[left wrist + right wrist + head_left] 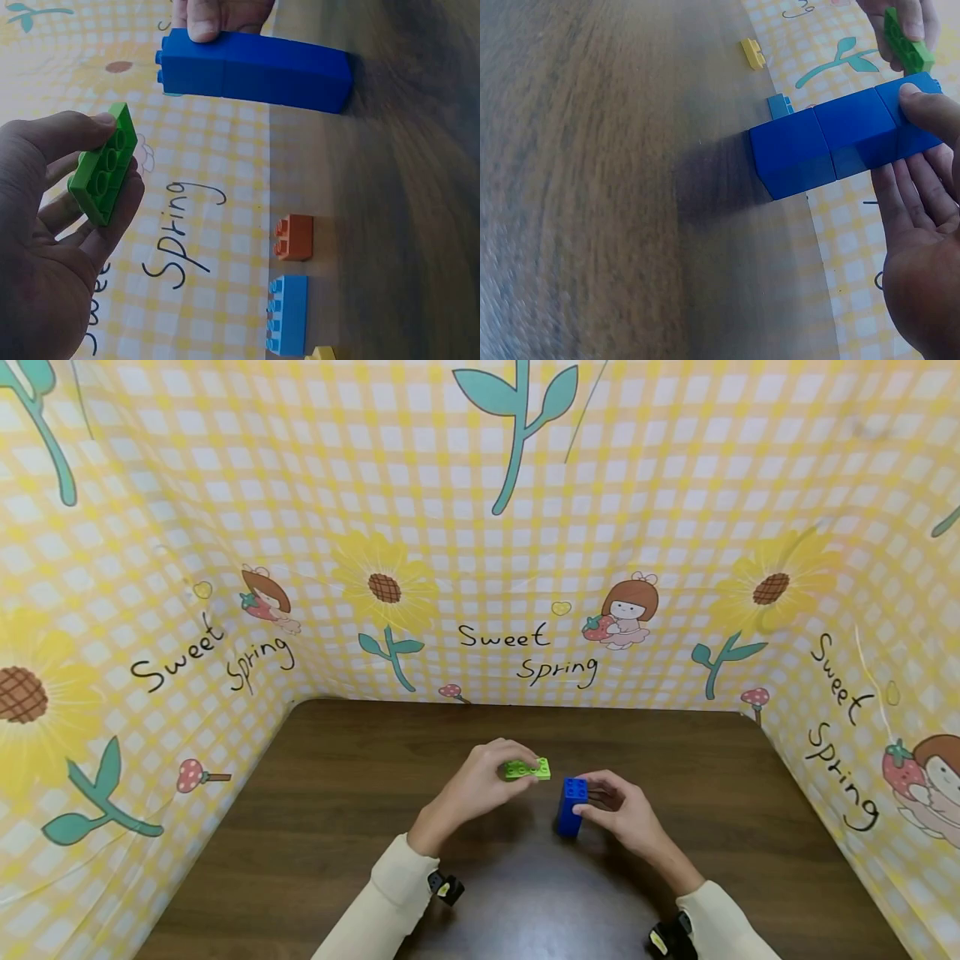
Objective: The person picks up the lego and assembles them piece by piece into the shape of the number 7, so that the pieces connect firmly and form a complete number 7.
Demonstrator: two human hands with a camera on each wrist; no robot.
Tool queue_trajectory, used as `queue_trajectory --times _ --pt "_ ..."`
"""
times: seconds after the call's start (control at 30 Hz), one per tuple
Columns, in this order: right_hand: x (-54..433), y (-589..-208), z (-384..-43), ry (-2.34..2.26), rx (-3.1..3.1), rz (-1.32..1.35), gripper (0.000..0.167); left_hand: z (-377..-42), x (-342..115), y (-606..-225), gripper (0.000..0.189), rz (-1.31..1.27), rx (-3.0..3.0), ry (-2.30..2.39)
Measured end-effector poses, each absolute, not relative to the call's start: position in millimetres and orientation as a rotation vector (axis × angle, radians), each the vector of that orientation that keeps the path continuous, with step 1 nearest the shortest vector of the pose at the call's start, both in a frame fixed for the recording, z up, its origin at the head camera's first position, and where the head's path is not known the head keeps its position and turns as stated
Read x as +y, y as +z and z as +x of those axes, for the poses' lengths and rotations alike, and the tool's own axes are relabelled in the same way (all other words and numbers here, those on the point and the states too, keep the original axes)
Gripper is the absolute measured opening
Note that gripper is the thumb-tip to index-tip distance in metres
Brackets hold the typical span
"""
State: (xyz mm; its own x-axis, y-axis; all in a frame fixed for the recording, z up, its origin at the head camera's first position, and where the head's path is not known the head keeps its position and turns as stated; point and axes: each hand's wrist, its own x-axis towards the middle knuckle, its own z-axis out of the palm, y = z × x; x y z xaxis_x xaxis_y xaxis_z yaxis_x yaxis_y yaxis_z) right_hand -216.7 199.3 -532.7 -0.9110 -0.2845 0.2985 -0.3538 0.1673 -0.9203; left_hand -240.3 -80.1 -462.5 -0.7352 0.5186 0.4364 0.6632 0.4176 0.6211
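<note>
My left hand (480, 781) pinches a flat light-green toy brick (528, 768) between thumb and fingers. In the left wrist view the hollow underside of this green brick (105, 169), with its round tubes, faces the camera. Just to its right, my right hand (626, 814) holds an upright tower of blue toy bricks (570, 814) near the top, thumb on one face and fingers behind. Three stacked blue sections (825, 139) show in the right wrist view. Studs top the tower, and its base is at the tabletop. The green brick is apart from the tower, slightly higher and farther back.
On the brown wooden table (337, 793) lie an orange brick (296, 238), a light-blue brick (289, 315) and a yellow brick (322, 353), seen in the left wrist view. A yellow-checked cloth (495, 577) walls the table at the back and both sides.
</note>
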Motion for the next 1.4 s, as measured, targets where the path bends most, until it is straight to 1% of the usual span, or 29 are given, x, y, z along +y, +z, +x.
queue_trajectory --times 0.67,1.4 --pt "199.2 -532.2 -214.9 1.908 -2.351 0.639 0.036 -234.1 -52.4 -443.8 0.018 -1.126 -2.502 -1.187" --pt "200.0 -535.6 -216.0 1.954 -2.273 0.720 0.036 -232.2 -33.0 -455.6 0.021 -1.181 -2.612 -1.007"
